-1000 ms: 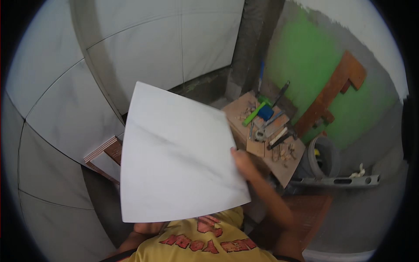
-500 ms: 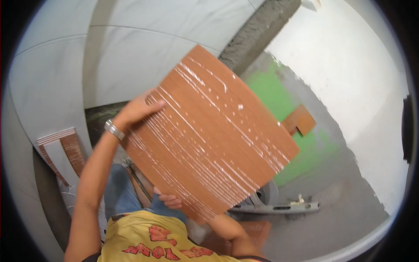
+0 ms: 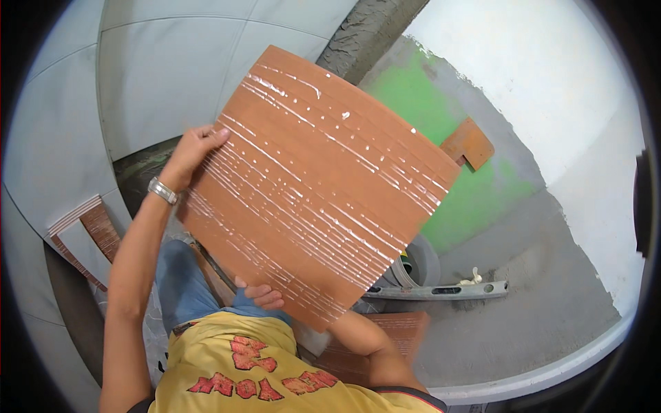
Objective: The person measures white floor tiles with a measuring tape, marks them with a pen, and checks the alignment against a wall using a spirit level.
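Observation:
A large tile [image 3: 320, 172] fills the middle of the head view, its terracotta-coloured back facing up, marked with thin white streaks and dots. My left hand [image 3: 196, 151], with a metal watch at the wrist, grips the tile's upper left edge, thumb lying on the back. My right hand [image 3: 260, 294] holds the lower edge, fingers curled over it; the rest of that hand is hidden beneath the tile, and the forearm comes out at lower right.
Grey-tiled walls [image 3: 165, 76] stand left and behind; stacked tile pieces [image 3: 93, 244] lean at left. An orange-brown board [image 3: 475, 148] rests against the green-painted wall [image 3: 427, 96]. A metal level [image 3: 447, 292] crosses in front of a bucket [image 3: 423, 258]. Another tile [image 3: 399, 334] lies at lower right.
The tile has turned from its white marbled face to its terracotta back, and my left hand has come into view on its edge. Since the middle frame, tile and hands sit slightly higher and further left.

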### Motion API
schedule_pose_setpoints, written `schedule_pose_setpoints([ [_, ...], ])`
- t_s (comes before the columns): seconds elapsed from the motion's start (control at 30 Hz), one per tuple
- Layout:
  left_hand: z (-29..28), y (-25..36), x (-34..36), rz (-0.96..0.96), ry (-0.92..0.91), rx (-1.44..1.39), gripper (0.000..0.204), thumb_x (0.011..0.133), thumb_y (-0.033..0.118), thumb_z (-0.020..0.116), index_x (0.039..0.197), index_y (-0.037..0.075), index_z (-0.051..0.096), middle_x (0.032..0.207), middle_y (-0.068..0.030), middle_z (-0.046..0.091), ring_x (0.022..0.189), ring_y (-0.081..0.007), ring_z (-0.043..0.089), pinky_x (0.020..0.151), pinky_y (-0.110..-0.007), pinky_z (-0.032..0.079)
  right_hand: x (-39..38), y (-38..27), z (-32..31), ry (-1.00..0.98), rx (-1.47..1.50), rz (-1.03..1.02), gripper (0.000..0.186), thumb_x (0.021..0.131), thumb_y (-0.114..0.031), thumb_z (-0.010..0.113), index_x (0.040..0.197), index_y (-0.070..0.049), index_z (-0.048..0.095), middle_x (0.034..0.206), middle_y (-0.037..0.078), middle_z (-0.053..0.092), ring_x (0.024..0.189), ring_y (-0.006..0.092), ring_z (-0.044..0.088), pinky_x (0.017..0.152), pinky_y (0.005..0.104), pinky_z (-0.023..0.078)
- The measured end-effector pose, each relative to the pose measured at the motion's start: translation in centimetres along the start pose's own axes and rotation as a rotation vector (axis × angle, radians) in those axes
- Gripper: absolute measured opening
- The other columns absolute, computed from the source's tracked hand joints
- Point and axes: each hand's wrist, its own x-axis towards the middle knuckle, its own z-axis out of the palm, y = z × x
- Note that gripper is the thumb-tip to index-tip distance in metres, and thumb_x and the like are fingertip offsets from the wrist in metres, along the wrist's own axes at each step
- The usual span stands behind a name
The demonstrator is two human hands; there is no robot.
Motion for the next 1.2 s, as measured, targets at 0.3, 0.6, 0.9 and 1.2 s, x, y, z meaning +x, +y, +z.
schedule_pose_setpoints([
  [0.3,12.5,5.4,-19.9,0.57,-0.12,0.405,0.107,0.065,0.034,0.094,0.145,-0.008,0.037,0.142,-0.026,0.046,0.135,-0.0379,0.045,0.115,-0.045,0.033,-0.9,-4.3,-0.7,1.473,-0.741,-0.939,0.059,0.105,-0.046,0.043,0.117,0.008,0.065,0.107,0.019,0.069,0.096,0.0264,0.066,0.079,0.0392,0.054],
  [0.6,2.7,0.9,-16.9,0.27,0.538,-0.359,0.052,0.088,0.005,0.07,0.135,-0.004,0.05,0.122,-0.0145,0.063,0.109,-0.0244,0.063,0.093,-0.036,0.053,5.5,-6.0,-4.7,1.011,-0.447,-1.44,0.047,0.104,-0.03,0.05,0.129,0.01,0.055,0.123,0.019,0.065,0.11,0.0275,0.064,0.1,0.0398,0.048],
  [0.9,0.0,2.6,-19.9,0.191,0.519,-0.313,0.044,0.088,0.008,0.07,0.128,-0.004,0.055,0.111,-0.0152,0.067,0.098,-0.0259,0.069,0.086,-0.037,0.058,-5.3,-12.8,-4.7,1.096,-0.653,-1.135,0.049,0.101,-0.043,0.055,0.13,-0.004,0.059,0.113,0.009,0.071,0.102,0.0219,0.068,0.086,0.0401,0.055],
  [1.2,-0.2,-2.7,-19.6,-0.22,0.603,-0.491,0.045,0.085,-0.005,0.061,0.129,-0.006,0.052,0.116,-0.0186,0.064,0.102,-0.0299,0.068,0.09,-0.041,0.058,-9.6,-8.5,-12.0,1.601,-1.189,-0.479,0.052,0.101,-0.044,0.055,0.116,0.004,0.07,0.115,0.016,0.071,0.107,0.0244,0.066,0.093,0.0356,0.049],
])
